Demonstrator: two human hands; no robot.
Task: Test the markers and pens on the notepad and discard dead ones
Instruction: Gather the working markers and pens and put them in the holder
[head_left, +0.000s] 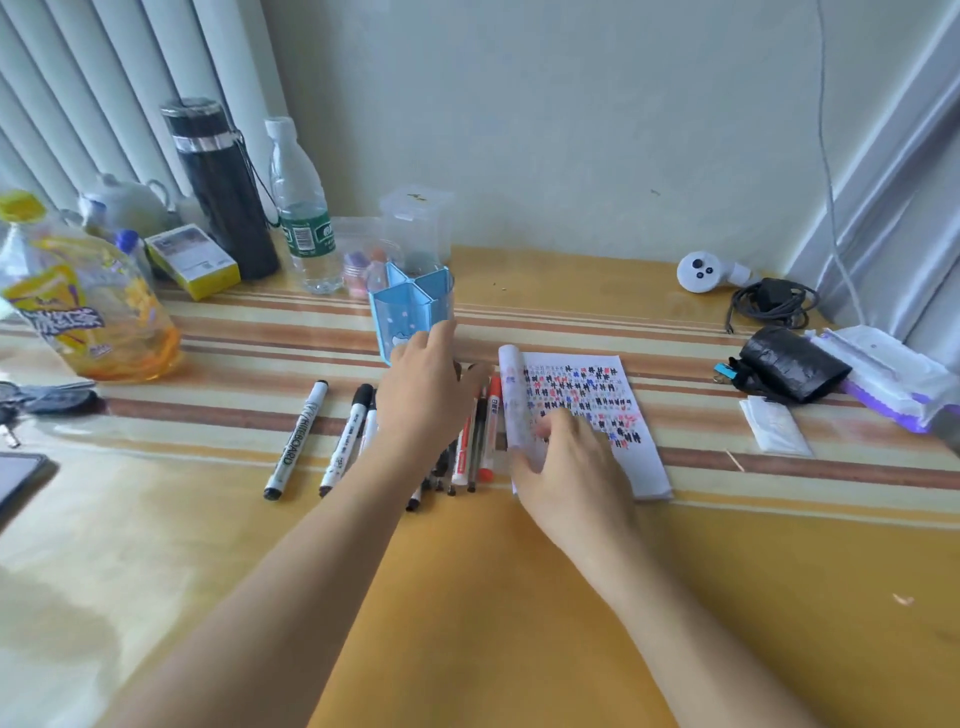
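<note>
Looks down on a striped yellow table (467, 597). Finds the left hand (426, 395) above a row of markers and pens (353, 436), fingertips at the blue pen holder (402, 312). Finds the right hand (571, 467) resting on the notepad (587, 384), its page crowded with black, red and blue test marks.

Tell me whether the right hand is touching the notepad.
Touching. The head view shows the right hand lying on the notepad, its fingers spread flat on the scribbled page.

txt | leftmost marker (297, 439): "WHITEBOARD" | drink bottle (78, 317) label: Chinese chars, too blurry | rest illegible
</note>
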